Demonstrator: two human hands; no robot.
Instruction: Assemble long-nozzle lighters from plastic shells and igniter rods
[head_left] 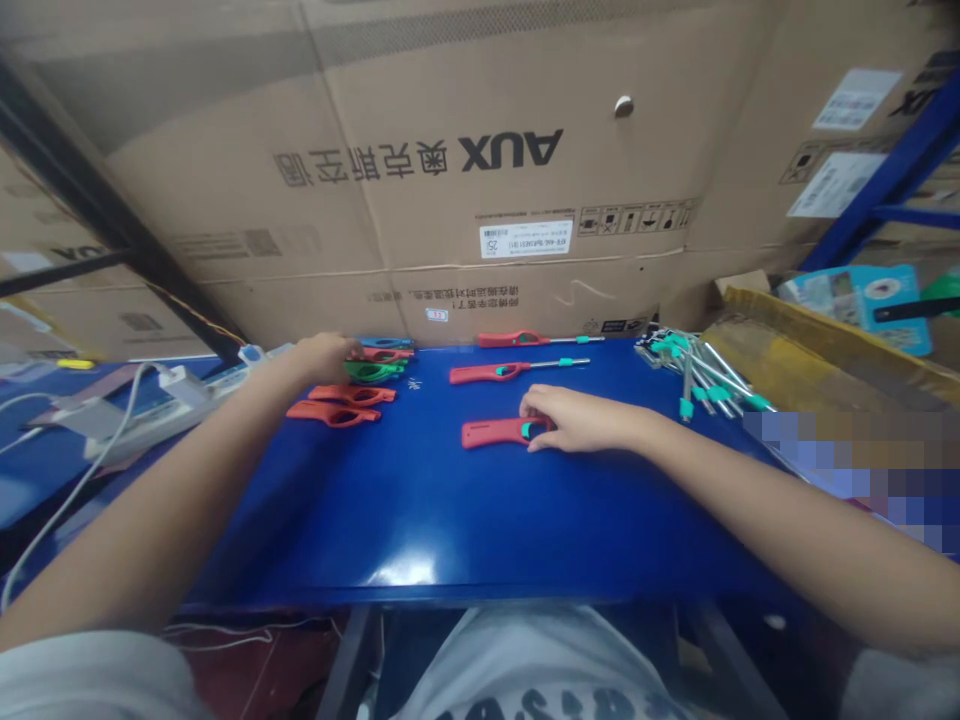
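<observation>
Grip of the right hand (pixel 581 420) is clasped over a short red lighter body (pixel 495 433), its teal trigger (pixel 526 430) showing, lying flat mid-desk. Left hand (pixel 324 358) sits on red and green lighter shells (pixel 373 370) at upper left; whether it grasps them cannot be told. Orange-red shells (pixel 334 413) lie just below, long-nozzled red lighters (pixel 517 371) upper centre, teal-tipped metal rods (pixel 701 375) right, all on the blue desk (pixel 450 540).

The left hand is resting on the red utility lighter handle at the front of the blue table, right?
No, that's the right hand, not the left; the head view shows it on the red utility lighter handle at the front of the blue table.
</observation>
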